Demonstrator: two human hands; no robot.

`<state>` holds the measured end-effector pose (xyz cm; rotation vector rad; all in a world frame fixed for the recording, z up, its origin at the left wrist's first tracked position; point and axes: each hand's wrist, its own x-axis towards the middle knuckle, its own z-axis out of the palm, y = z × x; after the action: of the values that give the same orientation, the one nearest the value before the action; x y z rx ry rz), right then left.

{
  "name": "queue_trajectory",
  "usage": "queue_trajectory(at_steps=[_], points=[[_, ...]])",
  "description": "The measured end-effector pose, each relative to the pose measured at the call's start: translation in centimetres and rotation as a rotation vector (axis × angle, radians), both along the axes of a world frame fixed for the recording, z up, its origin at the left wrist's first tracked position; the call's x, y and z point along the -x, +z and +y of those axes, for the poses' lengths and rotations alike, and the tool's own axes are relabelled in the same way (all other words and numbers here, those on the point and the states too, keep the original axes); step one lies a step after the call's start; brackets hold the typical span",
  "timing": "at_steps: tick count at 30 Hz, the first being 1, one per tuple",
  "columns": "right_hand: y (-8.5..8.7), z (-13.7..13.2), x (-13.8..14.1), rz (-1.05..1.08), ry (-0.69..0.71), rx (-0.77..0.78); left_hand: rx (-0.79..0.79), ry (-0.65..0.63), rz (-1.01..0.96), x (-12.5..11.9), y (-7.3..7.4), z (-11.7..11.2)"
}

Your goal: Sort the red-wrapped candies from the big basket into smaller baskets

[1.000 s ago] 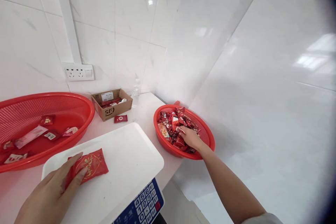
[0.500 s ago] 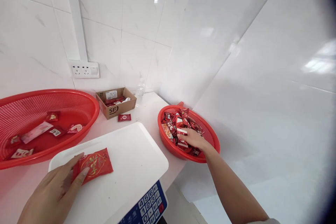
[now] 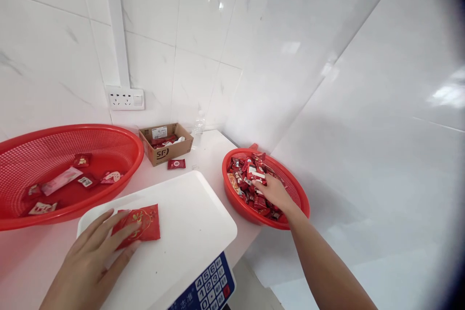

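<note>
My left hand (image 3: pixel 96 256) rests with spread fingers over a red packet with gold characters (image 3: pixel 145 223), which lies flat on the white tray of a weighing scale (image 3: pixel 189 218). The thumb sits along the packet's lower edge. At the right, my right hand (image 3: pixel 274 193) reaches into a round red plastic basket (image 3: pixel 300 193). Its fingers are closed on a red-and-white wrapped packet (image 3: pixel 257 174). Around it in the basket are many small wrapped packets (image 3: pixel 238 177), mostly red. The fingertips of the right hand are partly hidden.
A larger red basket (image 3: pixel 119 140) with several packets stands at the left. Behind the scale are a cardboard box (image 3: pixel 181 147) holding packets, a loose red packet (image 3: pixel 176 164) and a clear plastic bottle (image 3: pixel 199 123). The scale's blue keypad (image 3: pixel 210 283) faces me. Tiled walls border the table.
My left hand has loosened from its thumb-and-finger hold, spreading its fingers over the red packet on the scale. My right hand has lifted a red-and-white packet slightly. The view has shifted a little.
</note>
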<state>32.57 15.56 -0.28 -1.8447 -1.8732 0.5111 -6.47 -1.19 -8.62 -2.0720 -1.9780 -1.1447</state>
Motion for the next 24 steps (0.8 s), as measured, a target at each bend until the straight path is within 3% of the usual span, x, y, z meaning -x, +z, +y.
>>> queue_trajectory(at_steps=[3, 6, 11, 15, 19, 24], points=[[1.5, -1.0, 0.5, 0.195, -0.044, -0.047, 0.03, -0.12, 0.223, 0.3, -0.2, 0.0], [2.5, -2.0, 2.0, 0.423, 0.01, -0.013, 0.049, -0.116, 0.278, 0.4, -0.3, -0.1], [2.4, -3.8, 6.6, 0.749, 0.227, 0.123, 0.129, -0.059, 0.283, -0.6, 0.9, -0.6], [1.6, -5.2, 10.9, 1.038, 0.485, 0.415, 0.184, -0.006, 0.32, -1.6, 2.5, -1.0], [1.0, -6.0, 13.2, 1.065, 0.53, 0.515, 0.235, 0.025, 0.299, -1.9, 3.1, -1.2], [1.1, -6.8, 13.8, 1.151, 0.527, 0.57, 0.263, 0.022, 0.255, -2.0, 3.2, -1.4]])
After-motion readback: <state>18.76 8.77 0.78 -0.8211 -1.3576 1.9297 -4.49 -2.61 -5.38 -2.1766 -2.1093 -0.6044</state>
